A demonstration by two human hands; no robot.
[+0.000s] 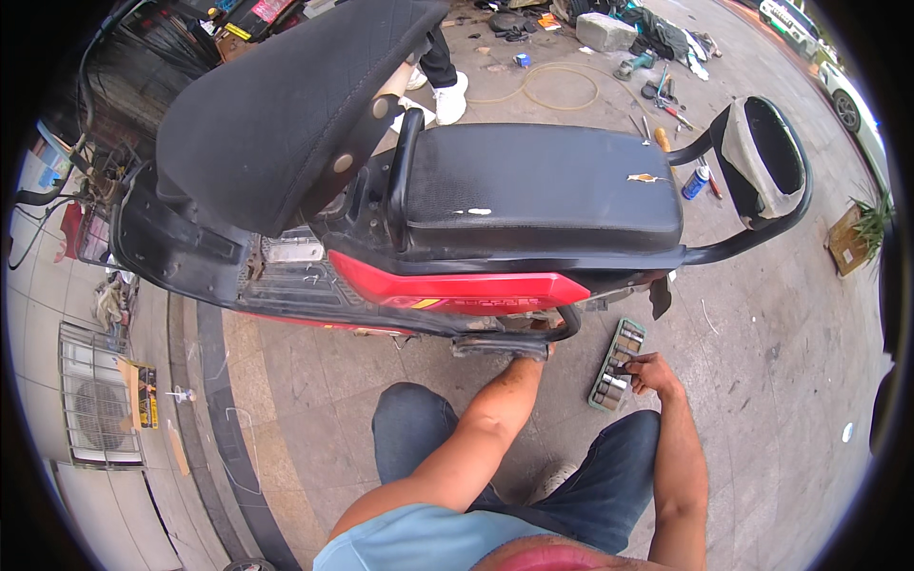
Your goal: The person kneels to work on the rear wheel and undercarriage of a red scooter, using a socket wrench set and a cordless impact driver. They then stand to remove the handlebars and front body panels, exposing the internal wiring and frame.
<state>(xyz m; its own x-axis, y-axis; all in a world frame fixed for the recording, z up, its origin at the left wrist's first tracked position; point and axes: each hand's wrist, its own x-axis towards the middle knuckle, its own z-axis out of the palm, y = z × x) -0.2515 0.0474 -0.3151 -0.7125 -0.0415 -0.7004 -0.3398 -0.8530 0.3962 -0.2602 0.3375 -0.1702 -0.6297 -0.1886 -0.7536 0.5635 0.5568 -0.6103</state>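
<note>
A red and black scooter point(457, 290) with a black seat point(543, 181) stands sideways in front of me. My left hand point(545, 350) reaches in under its side, behind the black footrest point(500, 344); its fingers are hidden there. On the ground to the right lies a green tray point(596, 400) holding several metal sockets. My right hand point(649, 373) is at the tray's right side, fingers curled and pressed together at the sockets. What they pinch, if anything, is too small to tell.
Behind the scooter, a blue spray can point(696, 183), hand tools point(678, 116), a hose point(562, 88) and a concrete block point(605, 32) lie on the pavement. Another person's white shoe point(451, 99) shows beyond the seat. A potted plant point(847, 240) stands right; a caged outdoor unit point(100, 414) is left.
</note>
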